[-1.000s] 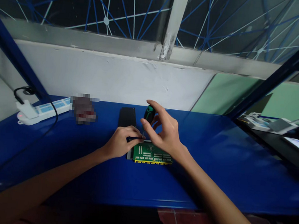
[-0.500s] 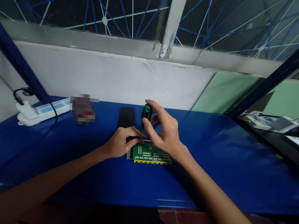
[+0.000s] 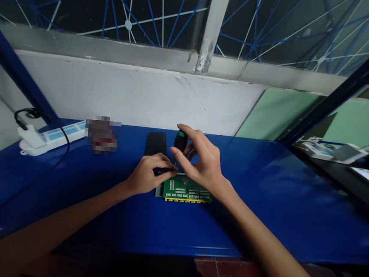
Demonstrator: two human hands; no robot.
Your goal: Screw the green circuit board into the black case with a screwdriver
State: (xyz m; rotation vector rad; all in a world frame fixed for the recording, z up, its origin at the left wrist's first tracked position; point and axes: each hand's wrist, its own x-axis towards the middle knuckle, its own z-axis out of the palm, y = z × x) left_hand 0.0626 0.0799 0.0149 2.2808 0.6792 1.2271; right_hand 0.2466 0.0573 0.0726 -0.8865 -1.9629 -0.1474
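A green circuit board (image 3: 186,190) with yellow connectors along its near edge lies on the blue bench (image 3: 262,205). My right hand (image 3: 202,161) is closed round a screwdriver with a green and black handle (image 3: 181,141), held upright with its tip down at the board's far left corner. My left hand (image 3: 147,174) is curled at the board's left end, its fingers pinched together at the screwdriver's shaft close to the tip. What lies under the tip is hidden by the fingers.
A black flat cover (image 3: 156,144) lies just behind the board. A white power strip (image 3: 49,136) with a plugged black cable (image 3: 21,189) sits far left, beside a blurred dark object (image 3: 101,134). A neighbouring desk with devices (image 3: 341,154) stands at right.
The screwdriver handle has turned and shifted slightly left in my right fingers. My left hand stays at the board's corner.
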